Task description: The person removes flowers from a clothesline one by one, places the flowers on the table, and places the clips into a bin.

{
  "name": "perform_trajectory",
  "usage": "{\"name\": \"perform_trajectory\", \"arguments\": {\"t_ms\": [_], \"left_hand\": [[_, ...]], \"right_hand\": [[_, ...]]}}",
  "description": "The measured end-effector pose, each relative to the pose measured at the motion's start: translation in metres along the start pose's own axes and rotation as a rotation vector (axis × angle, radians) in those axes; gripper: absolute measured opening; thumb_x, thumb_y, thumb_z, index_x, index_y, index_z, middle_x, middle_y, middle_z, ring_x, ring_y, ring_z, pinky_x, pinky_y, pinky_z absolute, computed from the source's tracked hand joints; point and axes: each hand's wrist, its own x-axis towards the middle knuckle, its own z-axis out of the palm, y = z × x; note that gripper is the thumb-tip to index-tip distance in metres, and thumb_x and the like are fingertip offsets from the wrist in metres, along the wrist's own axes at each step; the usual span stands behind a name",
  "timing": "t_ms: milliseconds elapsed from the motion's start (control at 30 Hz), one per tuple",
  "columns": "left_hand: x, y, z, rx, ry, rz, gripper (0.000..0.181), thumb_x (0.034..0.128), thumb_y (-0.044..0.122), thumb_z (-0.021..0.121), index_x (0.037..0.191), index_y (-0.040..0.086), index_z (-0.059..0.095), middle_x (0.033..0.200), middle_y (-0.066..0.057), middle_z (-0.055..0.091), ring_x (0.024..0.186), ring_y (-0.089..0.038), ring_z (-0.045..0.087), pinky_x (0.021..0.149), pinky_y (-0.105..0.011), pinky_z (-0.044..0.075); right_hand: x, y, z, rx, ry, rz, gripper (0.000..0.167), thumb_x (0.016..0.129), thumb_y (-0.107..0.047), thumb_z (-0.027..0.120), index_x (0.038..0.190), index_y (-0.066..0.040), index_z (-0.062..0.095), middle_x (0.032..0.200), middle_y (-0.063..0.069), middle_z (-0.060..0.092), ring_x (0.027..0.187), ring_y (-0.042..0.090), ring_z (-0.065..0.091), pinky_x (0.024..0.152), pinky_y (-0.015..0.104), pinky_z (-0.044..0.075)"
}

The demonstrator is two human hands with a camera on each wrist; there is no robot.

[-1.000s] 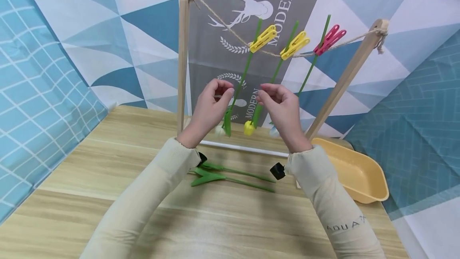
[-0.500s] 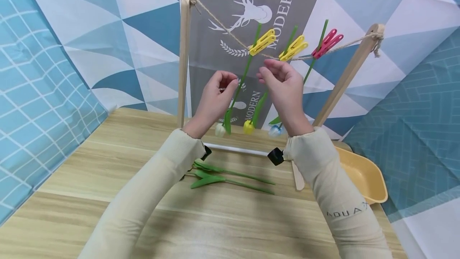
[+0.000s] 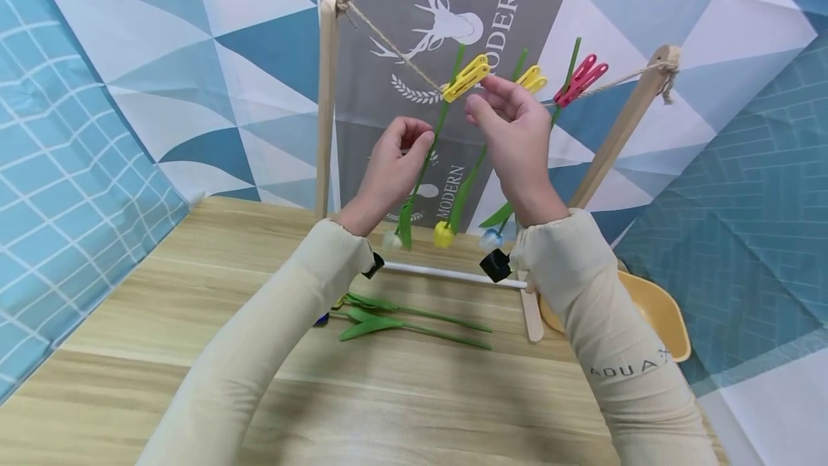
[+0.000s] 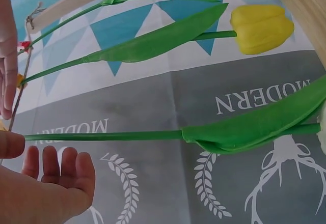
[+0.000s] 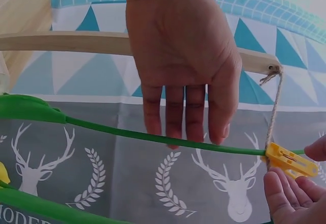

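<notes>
Several tulips hang heads down from a rope (image 3: 394,49), each clipped by a clothespin. The right hand (image 3: 514,124) is at the left yellow clothespin (image 3: 467,79); its thumb and fingers lie around the handles without visibly squeezing them. That clothespin bears the white tulip (image 3: 393,239). By its green stem is the left hand (image 3: 391,167), fingers relaxed, with no clear grip. A second yellow clothespin (image 3: 532,79), partly behind the right hand, carries the yellow tulip (image 3: 443,234). A red clothespin (image 3: 580,81) holds the blue tulip (image 3: 491,239).
The rope runs between two wooden posts (image 3: 327,106), joined low down by a white rod (image 3: 453,274). More tulips with green stems (image 3: 420,328) lie on the wooden table (image 3: 401,401), their heads mostly hidden by the left sleeve. A yellow tray (image 3: 653,308) stands at the right.
The right hand has risen from beside the yellow tulip's stem to the left yellow clothespin. The left hand has moved slightly up beside the white tulip's stem.
</notes>
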Motion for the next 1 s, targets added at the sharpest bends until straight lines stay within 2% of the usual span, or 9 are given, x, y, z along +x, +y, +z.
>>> {"name": "perform_trajectory", "arguments": {"t_ms": [267,600,767,867,1000], "left_hand": [[0.004,0.001,0.003,-0.006,-0.033,-0.019,0.024,0.0980,0.021,0.046,0.115,0.006,0.052,0.096,-0.002,0.050,0.088,-0.017,0.046,0.074,-0.023,0.039],[0.008,0.004,0.007,-0.018,-0.079,-0.009,0.027,0.0988,0.022,0.045,0.118,0.005,0.049,0.099,-0.009,0.053,0.094,-0.025,0.052,0.074,-0.024,0.041],[0.009,0.006,0.009,-0.035,-0.103,-0.009,0.024,0.0995,0.020,0.043,0.117,0.004,0.049,0.098,-0.008,0.053,0.094,-0.026,0.055,0.076,-0.024,0.044],[0.010,0.007,0.010,-0.060,-0.110,-0.015,0.024,0.0998,0.019,0.042,0.117,0.003,0.049,0.100,-0.008,0.054,0.094,-0.026,0.057,0.080,-0.027,0.047],[0.011,0.008,0.012,-0.094,-0.123,-0.023,0.024,0.1005,0.018,0.040,0.117,0.002,0.048,0.103,-0.013,0.054,0.094,-0.028,0.058,0.086,-0.035,0.049]], "right_hand": [[0.003,-0.011,0.001,-0.047,-0.007,0.006,0.038,0.088,-0.017,0.064,0.124,-0.007,0.057,0.114,0.010,0.063,0.104,0.017,0.061,0.092,0.024,0.049],[0.010,-0.024,-0.002,-0.151,-0.057,0.036,0.048,0.089,-0.020,0.063,0.134,-0.011,0.049,0.125,0.008,0.060,0.112,0.014,0.060,0.095,0.024,0.047],[0.014,-0.030,-0.004,-0.143,-0.078,0.073,0.052,0.089,-0.018,0.063,0.137,-0.011,0.046,0.130,0.008,0.057,0.114,0.013,0.059,0.093,0.024,0.048],[0.017,-0.033,-0.004,-0.137,-0.089,0.098,0.053,0.089,-0.017,0.063,0.138,-0.011,0.045,0.130,0.008,0.056,0.112,0.013,0.060,0.091,0.025,0.050],[0.021,-0.037,-0.006,-0.146,-0.096,0.123,0.051,0.089,-0.016,0.062,0.137,-0.010,0.046,0.129,0.010,0.056,0.107,0.016,0.062,0.089,0.025,0.051]]}}
